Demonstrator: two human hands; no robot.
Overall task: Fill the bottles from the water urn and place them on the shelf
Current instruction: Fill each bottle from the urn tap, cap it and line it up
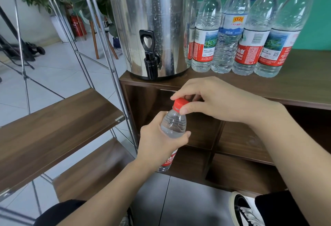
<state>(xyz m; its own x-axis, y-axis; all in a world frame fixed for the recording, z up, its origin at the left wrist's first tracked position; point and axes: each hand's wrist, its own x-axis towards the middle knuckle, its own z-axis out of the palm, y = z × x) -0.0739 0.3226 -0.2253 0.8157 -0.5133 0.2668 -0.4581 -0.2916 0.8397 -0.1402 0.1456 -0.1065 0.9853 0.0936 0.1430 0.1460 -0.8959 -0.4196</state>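
Below the brown desk (268, 84) with its steel water urn (150, 23), the left hand (157, 146) grips a thin, squashy, probably heavy water bottle (172, 127) round its middle, while the right hand (215, 100) pinches its red cap (180, 103).

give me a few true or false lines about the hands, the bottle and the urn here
1. The left hand grips the body of the held bottle. True.
2. The right hand rests on the tap lever of the urn. False: its fingers pinch the red cap of the held bottle.
3. The held bottle is under the spout, being filled. False: it is held below and in front of the cabinet top, apart from the tap.
4. A row of bottles stands on the cabinet top to the right of the urn. True.
5. The wooden shelf on the left carries several bottles. False: none shows on it.
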